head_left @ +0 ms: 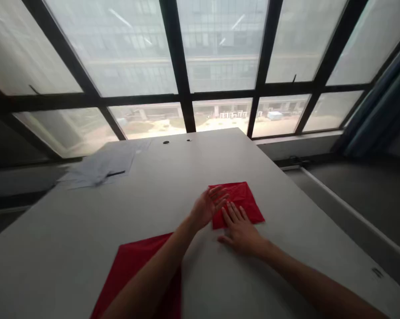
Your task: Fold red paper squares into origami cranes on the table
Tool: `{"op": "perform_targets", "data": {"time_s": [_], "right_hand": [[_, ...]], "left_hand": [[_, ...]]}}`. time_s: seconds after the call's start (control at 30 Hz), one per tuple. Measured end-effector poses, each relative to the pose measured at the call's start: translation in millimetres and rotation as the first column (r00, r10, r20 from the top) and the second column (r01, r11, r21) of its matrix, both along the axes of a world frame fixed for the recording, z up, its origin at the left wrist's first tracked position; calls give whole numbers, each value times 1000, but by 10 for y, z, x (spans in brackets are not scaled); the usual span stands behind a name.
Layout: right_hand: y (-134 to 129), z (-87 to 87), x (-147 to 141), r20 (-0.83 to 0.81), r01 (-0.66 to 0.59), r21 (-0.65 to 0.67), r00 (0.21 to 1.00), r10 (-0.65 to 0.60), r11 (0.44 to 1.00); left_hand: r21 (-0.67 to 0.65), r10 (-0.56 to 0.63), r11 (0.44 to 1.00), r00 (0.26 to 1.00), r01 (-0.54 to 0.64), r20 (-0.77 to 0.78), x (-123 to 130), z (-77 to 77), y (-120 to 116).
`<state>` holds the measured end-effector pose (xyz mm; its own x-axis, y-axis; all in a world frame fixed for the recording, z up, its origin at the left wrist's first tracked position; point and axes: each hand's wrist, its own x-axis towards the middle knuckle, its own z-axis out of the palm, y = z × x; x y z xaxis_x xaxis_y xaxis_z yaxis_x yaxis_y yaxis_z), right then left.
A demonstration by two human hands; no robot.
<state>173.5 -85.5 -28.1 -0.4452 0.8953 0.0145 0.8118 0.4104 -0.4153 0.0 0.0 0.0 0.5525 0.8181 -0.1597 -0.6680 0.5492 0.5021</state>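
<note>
A small red square of thin, creased sheet material (245,201), perhaps folded cloth or plastic, lies flat on the white table (147,204). My right hand (241,232) rests on its near edge, fingers stretched forward and thumb out to the left. Over the left edge of that square is my left hand (208,206), turned partly palm-up with its fingers loosely extended and nothing in them. Whether the left hand touches the square I cannot tell. Beneath my left forearm a larger red sheet (140,261) is spread on the table, partly hidden by the arm.
White papers (103,161) are scattered at the table's far left, with a dark pen (116,173) on them. A round cable hole (166,142) shows near the far edge. Windows stand beyond the table, and a blue curtain (379,102) hangs at the right.
</note>
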Motion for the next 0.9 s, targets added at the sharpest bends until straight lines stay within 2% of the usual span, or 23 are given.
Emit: {"op": "perform_targets", "data": {"time_s": [0.07, 0.13, 0.17, 0.2, 0.23, 0.27, 0.3, 0.33, 0.37, 0.4, 0.47, 0.53, 0.67, 0.73, 0.83, 0.9], "right_hand": [[-49, -4, -75, -59, 17, -6, 998, -17, 1000], [-43, 22, -114, -240, 78, -32, 967, -84, 996], [-6, 50, -117, -381, 136, -59, 913, -148, 989], [56, 87, -113, -536, 204, -106, 813, -229, 973], [146, 127, -105, -689, 268, -162, 658, -304, 950], [258, 167, -97, -813, 265, -253, 463, -353, 930], [389, 201, -88, -880, 199, -370, 237, -411, 907], [531, 224, -77, -872, 61, -487, 23, -489, 871], [675, 233, -59, -803, -100, -568, -152, -577, 817], [813, 229, -29, -696, -230, -621, -278, -662, 749], [1052, 187, 89, -632, -277, -653, -314, -709, 705], [1233, 128, 287, -599, -291, -666, -339, -725, 687], [1485, 78, 735, -596, -156, -664, -480, -644, 731], [1562, 106, 851, -610, -76, -649, -543, -578, 757], [1556, 158, 772, -642, 12, -598, -606, -470, 801], [1466, 153, 573, -654, 0, -559, -615, -440, 829]], "left_hand": [[-81, 10, 997, 999, -13, -34, -7, -113, -33], [-105, 70, 992, 996, -76, -58, -9, -198, -46], [-106, 99, 989, 992, -106, -76, -4, -225, -42], [-103, 107, 988, 990, -116, -93, 5, -244, -32], [-99, 110, 988, 987, -122, -113, 18, -255, -18], [-95, 107, 988, 985, -121, -134, 35, -261, -1], [-95, 102, 989, 983, -117, -155, 53, -263, 16], [-99, 98, 988, 979, -117, -177, 71, -262, 31], [-105, 96, 987, 976, -118, -194, 85, -260, 43], [-113, 92, 987, 975, -116, -203, 95, -256, 50], [-119, 85, 987, 976, -110, -199, 104, -245, 51], [-117, 80, 988, 978, -103, -193, 103, -230, 38], [-121, 77, 987, 976, -103, -204, 104, -197, 13], [-124, 77, 987, 977, -104, -201, 105, -186, 11], [-124, 75, 987, 979, -99, -191, 103, -182, 15], [-122, 70, 988, 981, -93, -182, 102, -190, 16]]}}
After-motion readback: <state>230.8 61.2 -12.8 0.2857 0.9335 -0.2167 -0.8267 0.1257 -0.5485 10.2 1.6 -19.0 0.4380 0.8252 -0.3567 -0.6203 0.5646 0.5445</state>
